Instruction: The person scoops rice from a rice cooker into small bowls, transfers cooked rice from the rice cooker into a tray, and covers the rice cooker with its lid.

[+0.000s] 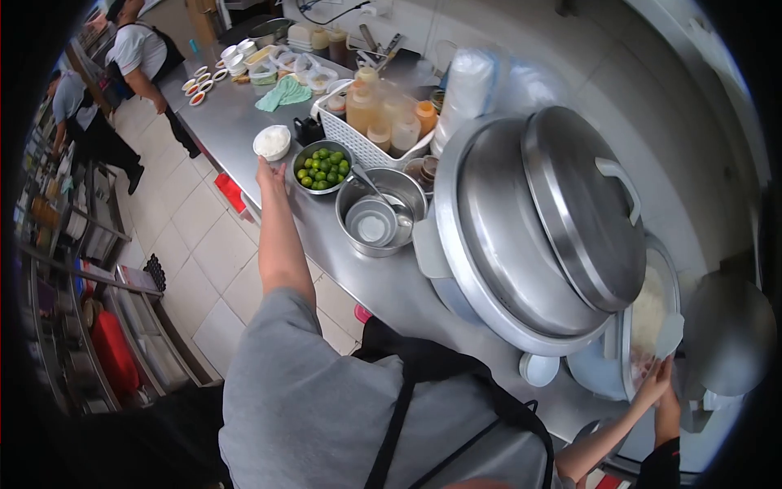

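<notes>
My left hand (271,177) reaches out over the steel counter, its fingers at the side and underside of a small white bowl of rice (272,145). Far to the right, my right hand (652,383) is closed around the handle of a pale rice paddle (669,336). The paddle's blade is over a large tub of rice (649,314). Another person's hand (668,411), in a dark sleeve, is right beside mine and partly overlaps it. A steel bowl of green limes (322,168) stands close to my left hand.
A big lidded steel pot (521,220) fills the middle right. Beside it are a steel pot with a ladle (358,191) and a white basket of sauce bottles (346,134). Small sauce dishes (198,99) and a green cloth (283,94) lie farther back. Two people stand at far left.
</notes>
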